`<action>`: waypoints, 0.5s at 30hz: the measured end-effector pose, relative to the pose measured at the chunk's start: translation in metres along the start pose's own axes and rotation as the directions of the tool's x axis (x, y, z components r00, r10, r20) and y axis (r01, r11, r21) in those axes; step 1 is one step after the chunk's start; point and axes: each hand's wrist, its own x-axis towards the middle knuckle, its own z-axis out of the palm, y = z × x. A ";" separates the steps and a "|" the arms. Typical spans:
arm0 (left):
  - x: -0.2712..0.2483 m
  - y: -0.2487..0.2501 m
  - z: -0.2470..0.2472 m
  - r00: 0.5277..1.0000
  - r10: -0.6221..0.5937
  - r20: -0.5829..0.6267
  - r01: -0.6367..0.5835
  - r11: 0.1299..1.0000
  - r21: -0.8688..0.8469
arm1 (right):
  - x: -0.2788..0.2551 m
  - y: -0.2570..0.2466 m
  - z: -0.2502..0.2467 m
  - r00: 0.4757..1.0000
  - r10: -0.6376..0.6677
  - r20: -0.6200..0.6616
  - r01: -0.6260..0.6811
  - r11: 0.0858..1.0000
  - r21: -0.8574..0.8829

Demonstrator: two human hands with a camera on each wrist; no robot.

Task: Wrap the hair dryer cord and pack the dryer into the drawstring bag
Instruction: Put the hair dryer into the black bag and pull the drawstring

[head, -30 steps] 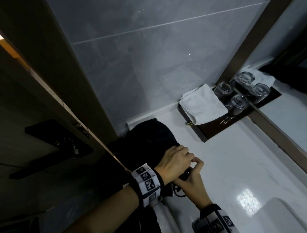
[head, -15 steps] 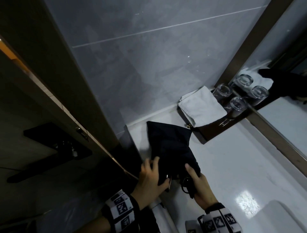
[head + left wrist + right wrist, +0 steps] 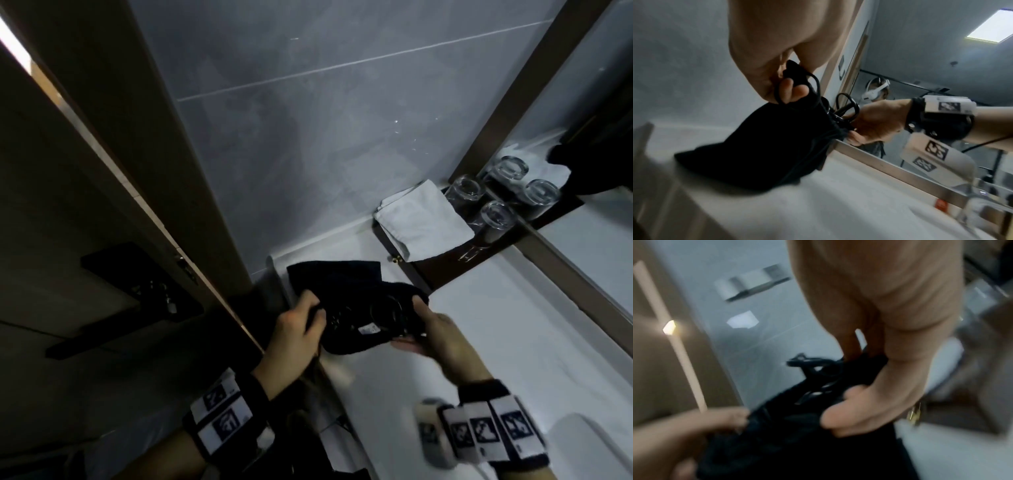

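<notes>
My left hand (image 3: 297, 327) and right hand (image 3: 432, 330) both pinch mouth of black drawstring bag (image 3: 346, 291) over white table (image 3: 496, 325), cord (image 3: 385, 310) visible inside

Drawstring bag (image 3: 346, 284): black soft cloth, lying on its side, closed end toward 11 o'clock in the head view, mouth toward 5 o'clock. Mouth rim is pulled wide, gathered at both sides. Bag body rests slumped; the mouth end is lifted.

Drawstring (image 3: 813, 84): thin black cord, looping out at the rim's left side.

Hair dryer (image 3: 387, 313): black, sits inside the open mouth; only a round dark part and glossy edges show. Black loops of the cord (image 3: 847, 104) stick out at the rim. Dryer's pose otherwise hidden.
</notes>
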 end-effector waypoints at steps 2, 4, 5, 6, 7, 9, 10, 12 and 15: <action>0.013 0.005 -0.010 0.994 0.036 -0.100 -0.032 0.999 0.035 | -0.004 -0.022 -0.009 0.988 -0.124 -0.089 0.081 0.920 -0.384; 0.025 0.008 -0.020 0.988 0.108 -0.110 -0.099 0.991 0.087 | -0.006 -0.041 -0.014 0.949 -0.299 -0.096 0.178 0.762 -0.622; 0.032 0.011 -0.025 0.991 0.103 -0.085 -0.094 0.990 0.108 | -0.009 -0.051 -0.013 0.932 -0.353 -0.079 0.217 0.719 -0.660; 0.039 0.013 -0.028 0.996 0.070 -0.056 -0.064 0.993 0.104 | -0.011 -0.059 -0.012 0.919 -0.390 -0.055 0.254 0.694 -0.674; 0.045 0.016 -0.030 0.999 0.032 -0.027 -0.029 0.995 0.093 | -0.012 -0.066 -0.009 0.902 -0.430 -0.032 0.289 0.659 -0.695; 0.055 0.022 -0.035 0.999 0.015 -0.032 -0.013 0.997 0.081 | -0.013 -0.077 -0.003 0.838 -0.545 -0.015 0.351 0.559 -0.751; 0.059 0.025 -0.037 0.999 0.018 -0.043 -0.014 0.996 0.090 | -0.013 -0.082 0.000 0.789 -0.614 -0.017 0.382 0.511 -0.770; 0.064 0.032 -0.042 0.996 0.043 -0.078 -0.035 0.994 0.102 | -0.016 -0.091 0.002 0.685 -0.726 -0.054 0.443 0.474 -0.761; 0.072 0.043 -0.050 0.990 0.070 -0.123 -0.056 0.992 0.113 | -0.017 -0.102 0.004 0.672 -0.730 -0.120 0.624 0.647 -0.438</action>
